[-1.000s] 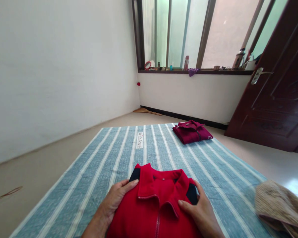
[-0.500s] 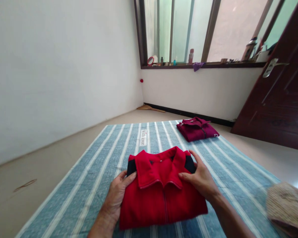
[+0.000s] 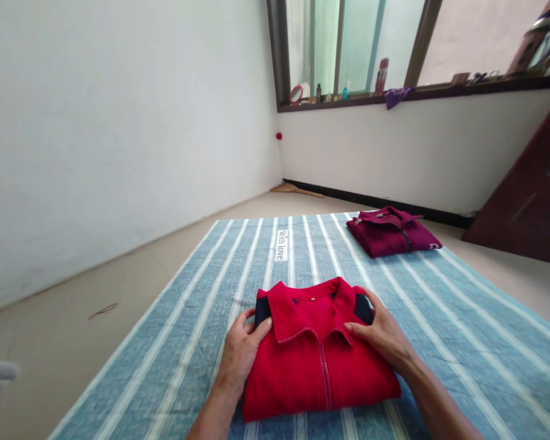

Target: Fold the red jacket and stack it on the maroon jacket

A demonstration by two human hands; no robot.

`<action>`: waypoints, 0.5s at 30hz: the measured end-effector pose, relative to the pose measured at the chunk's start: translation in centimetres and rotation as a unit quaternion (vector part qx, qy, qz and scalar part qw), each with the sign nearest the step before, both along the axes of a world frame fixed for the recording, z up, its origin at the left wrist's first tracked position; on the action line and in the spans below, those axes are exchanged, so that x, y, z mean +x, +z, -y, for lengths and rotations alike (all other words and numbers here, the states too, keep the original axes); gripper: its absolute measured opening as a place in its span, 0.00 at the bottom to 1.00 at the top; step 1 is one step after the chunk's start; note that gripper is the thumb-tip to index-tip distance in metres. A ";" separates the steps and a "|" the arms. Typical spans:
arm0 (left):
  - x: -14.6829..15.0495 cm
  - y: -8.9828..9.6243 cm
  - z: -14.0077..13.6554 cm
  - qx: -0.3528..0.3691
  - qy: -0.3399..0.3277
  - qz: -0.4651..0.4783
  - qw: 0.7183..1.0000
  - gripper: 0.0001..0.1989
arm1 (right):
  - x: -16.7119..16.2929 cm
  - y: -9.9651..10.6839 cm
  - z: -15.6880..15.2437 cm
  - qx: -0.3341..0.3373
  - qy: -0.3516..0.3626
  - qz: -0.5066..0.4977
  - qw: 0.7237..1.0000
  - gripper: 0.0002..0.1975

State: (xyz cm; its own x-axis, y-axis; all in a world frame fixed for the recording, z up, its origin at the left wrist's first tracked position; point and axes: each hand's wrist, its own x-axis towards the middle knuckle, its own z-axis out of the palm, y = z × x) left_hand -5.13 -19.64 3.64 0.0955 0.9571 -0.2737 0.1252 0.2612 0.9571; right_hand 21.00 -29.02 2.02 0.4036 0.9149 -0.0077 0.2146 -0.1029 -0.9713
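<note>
A folded red jacket point(image 3: 297, 373) with a collar, a front zip and dark shoulder patches lies in front of me on a blue-and-white striped cloth point(image 3: 174, 342). My left hand point(image 3: 245, 351) grips its left edge by the shoulder, thumb on top and fingers partly hidden. On the opposite side my right hand point(image 3: 382, 333) holds the right shoulder, its thumb beside the collar and its fingers behind the edge. Farther back on the right rests a folded maroon jacket point(image 3: 389, 235), which neither hand touches.
A white wall point(image 3: 128, 122) runs along the left. Bottles and other small items stand on the window sill point(image 3: 357, 101), where a purple cloth point(image 3: 396, 96) hangs. A broom point(image 3: 297, 189) lies in the far corner. At the right is a dark red door point(image 3: 527, 208).
My view has turned to the right less than before, shifting everything rightward in the picture. Both hands keep hold of the red jacket, which now looks flatter on the cloth.
</note>
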 end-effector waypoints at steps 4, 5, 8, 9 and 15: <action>0.1 0.4 0.4 0.048 0.003 -0.052 0.997 0.27 | 0.4 -0.7 -0.1 -0.011 0.003 0.021 1.000 0.46; 0.1 0.4 0.4 0.061 0.009 -0.065 0.996 0.26 | 0.5 -1.0 -0.1 -0.014 -0.001 0.022 1.000 0.47; 0.0 0.2 0.5 0.132 0.050 -0.132 0.981 0.25 | 0.5 -1.5 -0.2 -0.012 -0.012 0.023 1.000 0.51; 0.0 0.2 0.6 0.171 0.062 -0.162 0.970 0.24 | 0.5 -1.5 -0.2 -0.007 -0.012 0.023 1.000 0.51; 1.1 1.8 2.7 0.495 0.049 -0.290 0.817 0.15 | 0.3 -0.9 -0.1 0.001 -0.012 0.038 0.999 0.50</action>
State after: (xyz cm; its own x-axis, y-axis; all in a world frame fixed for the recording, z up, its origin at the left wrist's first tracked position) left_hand -4.01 -22.31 5.42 0.1351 0.7320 0.6678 0.6581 -0.5701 0.4918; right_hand 21.33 -28.96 1.10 0.4242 0.9052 0.0264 0.2854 -0.1060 -0.9525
